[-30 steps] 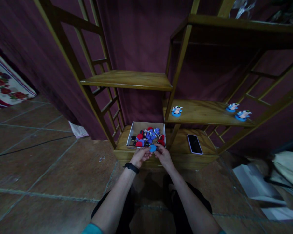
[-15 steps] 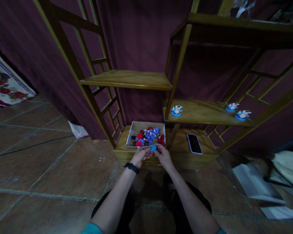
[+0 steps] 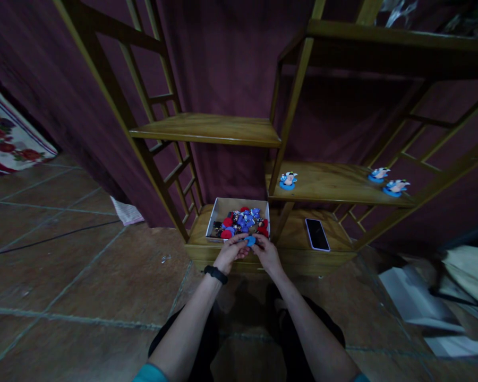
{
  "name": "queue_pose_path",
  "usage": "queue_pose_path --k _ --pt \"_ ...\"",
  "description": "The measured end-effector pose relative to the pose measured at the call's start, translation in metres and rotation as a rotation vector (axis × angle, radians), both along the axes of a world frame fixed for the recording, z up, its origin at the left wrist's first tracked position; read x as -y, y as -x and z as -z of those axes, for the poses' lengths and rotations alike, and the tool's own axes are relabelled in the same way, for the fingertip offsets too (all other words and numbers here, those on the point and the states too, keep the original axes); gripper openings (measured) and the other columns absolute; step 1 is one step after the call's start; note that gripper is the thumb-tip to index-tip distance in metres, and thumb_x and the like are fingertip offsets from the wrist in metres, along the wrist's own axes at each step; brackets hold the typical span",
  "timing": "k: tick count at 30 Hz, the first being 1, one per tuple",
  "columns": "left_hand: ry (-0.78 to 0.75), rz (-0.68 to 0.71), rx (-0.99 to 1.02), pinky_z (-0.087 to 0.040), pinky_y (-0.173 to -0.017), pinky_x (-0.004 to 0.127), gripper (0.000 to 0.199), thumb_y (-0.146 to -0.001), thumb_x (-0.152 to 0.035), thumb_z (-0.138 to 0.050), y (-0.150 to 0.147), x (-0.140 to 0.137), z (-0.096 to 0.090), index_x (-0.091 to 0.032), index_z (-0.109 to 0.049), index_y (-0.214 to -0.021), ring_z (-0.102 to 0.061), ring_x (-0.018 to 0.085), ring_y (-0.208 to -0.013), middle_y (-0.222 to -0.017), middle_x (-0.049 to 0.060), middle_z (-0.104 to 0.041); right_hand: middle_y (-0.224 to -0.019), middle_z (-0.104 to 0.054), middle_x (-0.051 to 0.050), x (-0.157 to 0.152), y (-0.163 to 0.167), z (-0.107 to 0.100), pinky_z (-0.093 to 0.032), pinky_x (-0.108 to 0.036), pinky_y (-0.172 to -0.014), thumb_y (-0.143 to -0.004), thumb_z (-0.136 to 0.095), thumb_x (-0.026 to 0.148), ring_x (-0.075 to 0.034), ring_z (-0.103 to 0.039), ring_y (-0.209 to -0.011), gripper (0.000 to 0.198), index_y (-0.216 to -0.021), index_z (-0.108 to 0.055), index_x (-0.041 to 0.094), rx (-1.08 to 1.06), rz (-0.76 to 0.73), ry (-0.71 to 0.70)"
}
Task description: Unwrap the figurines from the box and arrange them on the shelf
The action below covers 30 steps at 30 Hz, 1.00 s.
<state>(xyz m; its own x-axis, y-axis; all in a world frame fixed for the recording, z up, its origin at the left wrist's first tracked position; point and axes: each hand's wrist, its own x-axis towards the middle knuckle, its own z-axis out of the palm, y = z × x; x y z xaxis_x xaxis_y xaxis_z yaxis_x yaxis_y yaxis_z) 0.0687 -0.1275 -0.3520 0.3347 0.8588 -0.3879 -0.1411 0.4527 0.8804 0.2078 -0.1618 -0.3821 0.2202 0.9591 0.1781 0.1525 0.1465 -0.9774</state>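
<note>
Just over the front edge of an open cardboard box (image 3: 212, 218), both my hands pinch a small blue round figurine base (image 3: 250, 241). My left hand (image 3: 231, 253), with a black band on its wrist, grips it from the left. From the right, the fingers of my right hand (image 3: 267, 253) close on its other side. Whether a figure is fixed to the base is hidden by my fingers. Inside the box lie several small figurines (image 3: 247, 218), a jumble of blue, red and black parts.
A wooden shelf unit (image 3: 207, 129) stands before a dark red curtain. On its right shelf are three pink-and-blue figurines, one at the left (image 3: 288, 181) and two at the right (image 3: 395, 187). A phone (image 3: 317, 234) lies on the lower board. White boxes (image 3: 418, 297) are on the floor at right.
The blue base has turned in my fingers, its flat round face now showing less fully. My fingers have shifted slightly around it; the arms stay in nearly the same place.
</note>
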Motion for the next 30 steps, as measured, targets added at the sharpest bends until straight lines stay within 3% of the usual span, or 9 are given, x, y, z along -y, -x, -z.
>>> queue_pose_path --k 18,30 --pt "-0.023 0.151 -0.007 -0.039 -0.051 0.017 0.046 -0.062 -0.031 -0.074 0.0041 0.0006 -0.0038 -0.013 -0.064 -0.103 -0.057 0.007 -0.052 -0.068 0.005 -0.067 -0.074 -0.063 0.000 -0.0009 -0.0063 0.0014 -0.046 -0.024 -0.053 -0.068 -0.061 0.036 -0.014 -0.056 -0.062 0.023 -0.085 -0.059 0.021 -0.137 0.014 0.102" --pt "-0.071 0.167 -0.066 -0.034 -0.044 0.016 0.029 -0.064 -0.028 -0.073 0.0055 -0.0005 -0.0006 -0.011 -0.068 -0.087 -0.051 0.006 -0.044 -0.055 0.002 -0.062 -0.062 -0.058 0.003 0.0010 -0.0066 -0.0041 -0.039 -0.023 -0.047 -0.064 -0.064 0.042 -0.011 -0.048 -0.049 0.024 -0.077 -0.060 0.022 -0.165 -0.013 0.134"
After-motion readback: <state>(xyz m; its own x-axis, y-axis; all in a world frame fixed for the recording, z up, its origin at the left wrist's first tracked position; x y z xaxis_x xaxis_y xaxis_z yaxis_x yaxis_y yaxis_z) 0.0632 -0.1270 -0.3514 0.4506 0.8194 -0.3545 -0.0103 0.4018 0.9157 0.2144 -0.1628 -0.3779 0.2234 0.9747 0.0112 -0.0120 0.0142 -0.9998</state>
